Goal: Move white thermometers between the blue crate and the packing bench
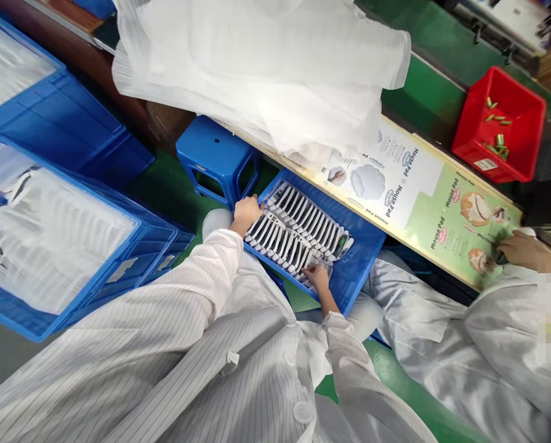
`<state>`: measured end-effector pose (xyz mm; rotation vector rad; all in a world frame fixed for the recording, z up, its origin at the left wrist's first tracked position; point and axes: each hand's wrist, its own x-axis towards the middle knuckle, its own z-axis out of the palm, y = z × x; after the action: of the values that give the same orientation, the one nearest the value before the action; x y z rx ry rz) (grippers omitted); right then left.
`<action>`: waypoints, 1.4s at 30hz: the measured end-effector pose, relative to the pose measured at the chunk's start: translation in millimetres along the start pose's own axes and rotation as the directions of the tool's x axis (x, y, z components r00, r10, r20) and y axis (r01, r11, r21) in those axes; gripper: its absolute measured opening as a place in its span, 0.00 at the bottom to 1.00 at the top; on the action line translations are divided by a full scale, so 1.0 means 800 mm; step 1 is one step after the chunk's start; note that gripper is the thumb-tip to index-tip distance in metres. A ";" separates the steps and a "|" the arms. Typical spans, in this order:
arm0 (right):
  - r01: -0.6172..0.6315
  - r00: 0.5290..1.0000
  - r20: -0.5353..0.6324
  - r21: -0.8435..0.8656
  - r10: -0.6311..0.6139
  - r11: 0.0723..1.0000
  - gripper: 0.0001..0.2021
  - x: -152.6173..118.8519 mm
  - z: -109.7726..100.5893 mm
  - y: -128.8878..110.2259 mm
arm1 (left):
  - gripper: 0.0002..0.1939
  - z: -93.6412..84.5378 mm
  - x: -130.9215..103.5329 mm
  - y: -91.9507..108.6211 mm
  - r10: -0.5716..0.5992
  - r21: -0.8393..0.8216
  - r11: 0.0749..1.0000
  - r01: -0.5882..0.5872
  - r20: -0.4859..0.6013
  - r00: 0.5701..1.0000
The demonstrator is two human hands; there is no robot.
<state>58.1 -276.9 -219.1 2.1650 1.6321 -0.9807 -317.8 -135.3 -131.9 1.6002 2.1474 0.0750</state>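
A blue crate (365, 261) rests across my lap, holding two rows of white-and-black plastic parts (309, 212) packed on edge. Over its left corner, my left hand (247, 214) is closed with the fingers curled at the rim, beside the ends of the rows. My right hand (318, 280) reaches into the crate at the right end of the nearer row. Its fingers are pinched on a part there, and clear wrapping shows near the fingertips. The exact kind of these parts is too small to tell.
A blue stool (217, 154) stands beyond my left hand. White foam sheets (257, 67) cover much of the bench, beside printed mouse pad sheets (386, 178). A red bin (499, 126) holds small green items. Blue crates (159, 237) stand left; a co-worker's hand (522, 247) is right.
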 end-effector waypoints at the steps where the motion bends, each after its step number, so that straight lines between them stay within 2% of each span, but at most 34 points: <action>1: 0.001 1.000 -0.010 -0.009 -0.002 1.000 0.14 0.000 0.001 -0.002 | 0.26 0.001 0.000 0.000 -0.004 0.001 1.000 0.004 -0.001 1.000; 6: 0.037 0.995 -0.087 -0.063 -0.042 0.997 0.23 -0.006 -0.004 -0.016 | 0.26 0.000 0.000 0.002 -0.021 0.008 1.000 0.021 -0.008 1.000; 8: 0.150 0.971 -0.161 -0.155 -0.174 0.977 0.26 -0.007 -0.015 -0.014 | 0.26 -0.002 0.000 0.002 -0.019 0.011 1.000 0.019 0.005 1.000; 10: 0.365 0.893 -0.153 -0.300 -0.422 0.881 0.24 -0.004 -0.032 -0.007 | 0.26 -0.003 0.000 0.003 -0.022 0.010 1.000 0.022 0.018 1.000; 12: 0.597 0.758 -0.007 -0.394 -0.652 0.698 0.19 0.006 -0.049 0.001 | 0.26 -0.002 0.000 0.003 -0.028 0.007 1.000 0.028 0.017 0.999; 13: 0.679 0.693 0.079 -0.406 -0.717 0.612 0.16 0.012 -0.057 0.004 | 0.26 -0.002 0.000 0.002 -0.032 0.007 0.999 0.032 0.012 0.999; 14: 0.732 0.643 0.148 -0.406 -0.752 0.546 0.15 0.018 -0.062 0.005 | 0.26 -0.001 0.000 0.002 -0.032 0.005 0.999 0.032 0.008 0.999; 16: 0.790 0.578 0.231 -0.402 -0.783 0.464 0.18 0.031 -0.068 0.003 | 0.27 0.000 0.000 0.002 -0.033 0.001 0.999 0.033 0.010 0.999; 21: 0.886 0.431 0.378 -0.351 -0.819 0.304 0.45 0.049 -0.062 -0.011 | 0.27 -0.003 -0.001 0.003 -0.039 -0.019 0.999 0.040 0.040 0.998; 23: 0.903 0.394 0.426 -0.343 -0.814 0.257 0.50 0.053 -0.060 -0.013 | 0.27 -0.005 -0.001 0.004 -0.043 -0.024 0.999 0.044 0.046 0.998; 25: 0.898 0.393 0.443 -0.374 -0.806 0.232 0.49 0.057 -0.059 -0.009 | 0.27 -0.007 -0.001 0.005 -0.049 -0.030 0.998 0.050 0.051 0.998; 30: 0.858 0.468 0.454 -0.440 -0.759 0.266 0.33 0.065 -0.060 -0.003 | 0.26 -0.006 -0.003 0.004 -0.036 -0.050 0.998 0.038 0.052 0.998; 34: 0.863 0.493 0.500 -0.383 -0.712 0.329 0.29 0.060 -0.062 -0.023 | 0.26 -0.005 -0.004 0.003 -0.033 -0.050 0.998 0.035 0.041 0.999; 37: 0.843 0.538 0.494 -0.347 -0.684 0.412 0.26 0.035 -0.071 -0.039 | 0.26 -0.011 -0.005 0.006 -0.040 -0.026 0.999 0.041 0.041 0.998; 40: 0.769 0.637 0.391 -0.394 -0.665 0.504 0.23 -0.010 -0.107 -0.042 | 0.26 -0.020 -0.008 0.011 -0.045 -0.005 0.999 0.045 0.057 0.997; 42: 0.693 0.704 0.188 -0.389 -0.685 0.607 0.25 -0.039 -0.158 -0.039 | 0.25 -0.022 -0.008 0.012 -0.052 0.016 0.999 0.051 0.084 0.995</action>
<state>70.5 -217.5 -99.6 1.2021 2.4702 -0.6734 -314.9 -134.4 -110.8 1.5262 2.1272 -0.0237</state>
